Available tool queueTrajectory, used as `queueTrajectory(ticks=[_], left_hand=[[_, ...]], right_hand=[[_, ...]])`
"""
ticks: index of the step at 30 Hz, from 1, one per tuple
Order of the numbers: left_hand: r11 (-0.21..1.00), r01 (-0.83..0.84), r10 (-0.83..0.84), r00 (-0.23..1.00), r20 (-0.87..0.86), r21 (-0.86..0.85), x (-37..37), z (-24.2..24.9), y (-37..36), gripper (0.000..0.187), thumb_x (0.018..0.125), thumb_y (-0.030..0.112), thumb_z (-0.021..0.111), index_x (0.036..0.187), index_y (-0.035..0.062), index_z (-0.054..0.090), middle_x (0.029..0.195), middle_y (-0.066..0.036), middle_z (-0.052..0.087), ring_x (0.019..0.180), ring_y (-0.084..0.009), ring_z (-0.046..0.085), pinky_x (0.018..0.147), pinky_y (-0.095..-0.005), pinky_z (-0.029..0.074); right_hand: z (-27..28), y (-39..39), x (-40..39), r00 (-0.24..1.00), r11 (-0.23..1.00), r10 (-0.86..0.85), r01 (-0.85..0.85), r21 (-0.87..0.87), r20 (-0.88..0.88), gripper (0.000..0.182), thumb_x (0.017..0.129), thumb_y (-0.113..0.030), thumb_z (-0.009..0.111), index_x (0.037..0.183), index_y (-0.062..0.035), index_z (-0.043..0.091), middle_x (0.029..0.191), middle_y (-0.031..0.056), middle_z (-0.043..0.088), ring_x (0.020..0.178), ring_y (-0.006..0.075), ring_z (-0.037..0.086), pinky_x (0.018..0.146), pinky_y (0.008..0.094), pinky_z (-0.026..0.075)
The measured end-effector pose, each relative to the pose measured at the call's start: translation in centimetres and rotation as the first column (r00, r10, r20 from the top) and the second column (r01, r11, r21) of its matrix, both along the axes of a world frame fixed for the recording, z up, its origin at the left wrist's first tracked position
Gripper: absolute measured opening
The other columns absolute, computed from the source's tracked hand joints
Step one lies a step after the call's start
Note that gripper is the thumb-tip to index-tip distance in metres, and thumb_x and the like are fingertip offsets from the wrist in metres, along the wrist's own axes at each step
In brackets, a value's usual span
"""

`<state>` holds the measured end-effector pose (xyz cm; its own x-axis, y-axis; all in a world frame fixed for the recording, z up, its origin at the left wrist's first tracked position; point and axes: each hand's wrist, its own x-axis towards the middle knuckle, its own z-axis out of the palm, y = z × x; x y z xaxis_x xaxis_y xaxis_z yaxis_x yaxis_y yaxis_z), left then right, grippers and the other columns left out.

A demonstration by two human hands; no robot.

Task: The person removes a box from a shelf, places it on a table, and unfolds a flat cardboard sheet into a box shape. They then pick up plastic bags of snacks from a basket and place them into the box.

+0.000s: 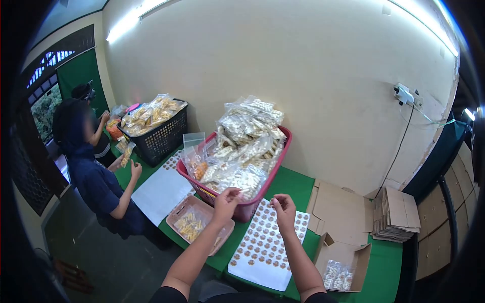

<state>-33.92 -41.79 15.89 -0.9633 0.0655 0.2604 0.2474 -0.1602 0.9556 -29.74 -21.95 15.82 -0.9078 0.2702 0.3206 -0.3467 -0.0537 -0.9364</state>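
My left hand (pixel 227 203) is closed in a pinch in front of the red basket (pixel 245 211); what its fingertips hold is too small to name. Over the far end of a white sheet of round brown stickers (pixel 260 242), my right hand (pixel 285 209) is also closed, thumb against fingers, its contents hidden. Clear bags of white pieces (pixel 247 151) are heaped above the basket's rim. Below my left forearm sits a pink tray (pixel 174 220) with loose yellowish pieces (pixel 189 225).
At right, an open cardboard box (pixel 359 260) holds several filled bags (pixel 337 275), near stacked flat cartons (pixel 396 214). A black crate (pixel 160 139) of yellowish bags stands left. A co-worker (pixel 103 166) holds a bag (pixel 125 150); another person (pixel 83 93) is behind.
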Motion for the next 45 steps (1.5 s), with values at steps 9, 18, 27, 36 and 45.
queueTrajectory(ticks=[9, 18, 27, 36, 45], left_hand=[[0.966, -0.053, 0.035, 0.997, -0.074, -0.253, -17.4, -0.9, -10.2, 0.019, 0.083, 0.011, 0.061, 0.099, 0.0021, 0.06, 0.082, -0.007, 0.061, 0.077, -0.0128, 0.061, 0.067, -0.0246, 0.048], [0.811, 0.179, -0.266, 0.961, -0.079, -0.557, -28.2, -5.4, -10.2, 0.034, 0.075, 0.008, 0.062, 0.109, 0.0035, 0.056, 0.099, -0.013, 0.061, 0.087, -0.0243, 0.06, 0.078, -0.0331, 0.047], [0.604, 0.241, -0.435, 0.899, -0.06, -0.759, -26.8, -2.7, -9.1, 0.097, 0.054, 0.038, 0.083, 0.134, 0.0076, 0.037, 0.124, -0.018, 0.046, 0.115, -0.0327, 0.045, 0.1, -0.0407, 0.033], [0.829, 0.137, -0.394, 0.832, -0.391, -0.542, -27.3, -2.9, -9.5, 0.121, 0.05, 0.037, 0.086, 0.143, 0.0089, 0.014, 0.135, -0.02, 0.037, 0.127, -0.0326, 0.035, 0.104, -0.0386, 0.028], [0.893, 0.181, -0.215, 0.976, -0.037, -0.413, -26.6, -2.4, -9.5, 0.032, 0.07, 0.03, 0.077, 0.083, 0.0047, 0.061, 0.069, 0.002, 0.056, 0.061, -0.007, 0.047, 0.054, -0.0248, 0.039]], right_hand=[[0.5, -11.3, -14.7, 0.972, 0.921, -0.021, -0.073, 0.383, 0.235, 0.03, 0.081, -0.018, 0.064, 0.101, 0.0005, 0.054, 0.077, 0.0141, 0.064, 0.061, 0.0178, 0.064, 0.054, 0.0279, 0.05], [-2.0, -16.5, -21.7, 0.898, 0.505, -0.421, 0.113, 0.856, 0.129, 0.05, 0.074, -0.014, 0.063, 0.12, -0.0098, 0.044, 0.084, 0.0163, 0.061, 0.083, 0.0352, 0.06, 0.07, 0.0447, 0.048], [0.3, -13.5, -21.4, 0.92, 0.913, -0.371, 0.386, 0.134, -0.126, 0.043, 0.08, 0.006, 0.05, 0.121, -0.0082, 0.044, 0.088, 0.0027, 0.056, 0.076, 0.0108, 0.054, 0.066, 0.0252, 0.047], [0.5, -12.7, -21.0, 0.993, 0.921, -0.087, 0.049, -0.387, -0.083, 0.04, 0.083, 0.001, 0.053, 0.12, -0.0075, 0.042, 0.092, 0.0046, 0.054, 0.084, 0.0145, 0.057, 0.072, 0.0286, 0.05], [-1.5, -13.4, -21.7, 0.987, 0.998, -0.049, 0.054, -0.029, 0.156, 0.04, 0.082, -0.015, 0.064, 0.116, -0.0046, 0.047, 0.096, 0.0086, 0.057, 0.08, 0.0163, 0.06, 0.068, 0.0278, 0.051]])
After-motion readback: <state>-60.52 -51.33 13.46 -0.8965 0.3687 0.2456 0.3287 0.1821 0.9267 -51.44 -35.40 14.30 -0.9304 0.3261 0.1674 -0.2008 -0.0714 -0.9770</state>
